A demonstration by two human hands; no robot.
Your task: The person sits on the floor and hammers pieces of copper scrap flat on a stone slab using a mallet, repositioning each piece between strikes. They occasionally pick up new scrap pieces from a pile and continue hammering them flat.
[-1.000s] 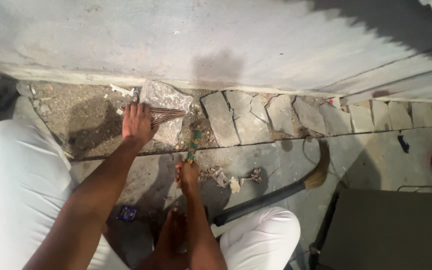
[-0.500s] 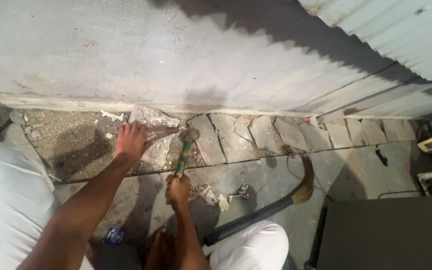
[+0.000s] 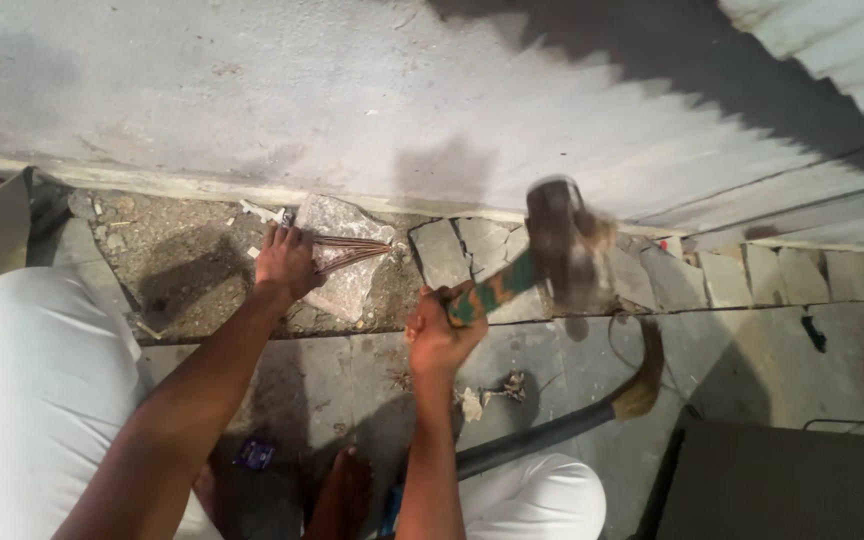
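Note:
My left hand [image 3: 285, 262] grips a rusty metal chisel [image 3: 352, 251] that lies across a loose grey tile piece [image 3: 344, 270] at the foot of the wall. My right hand [image 3: 439, 335] is closed around the green-and-brown handle of a hammer [image 3: 552, 245]. The hammer's head is raised and blurred, up and to the right of the chisel's tip. Cracked grey tiles [image 3: 472, 255] run in a row along the wall base.
A grey plastered wall [image 3: 352, 90] rises behind the tiles. Bare rough mortar [image 3: 172, 260] shows at left where tiles are gone. A dark curved bar [image 3: 572, 425] lies on the floor by my white-clad knees [image 3: 22, 400]. A dark box [image 3: 792, 480] sits at the lower right.
The hammer has swung up and to the right, away from the chisel's end; its head is now blurred in the air. My left hand still holds the chisel on the loose tile.

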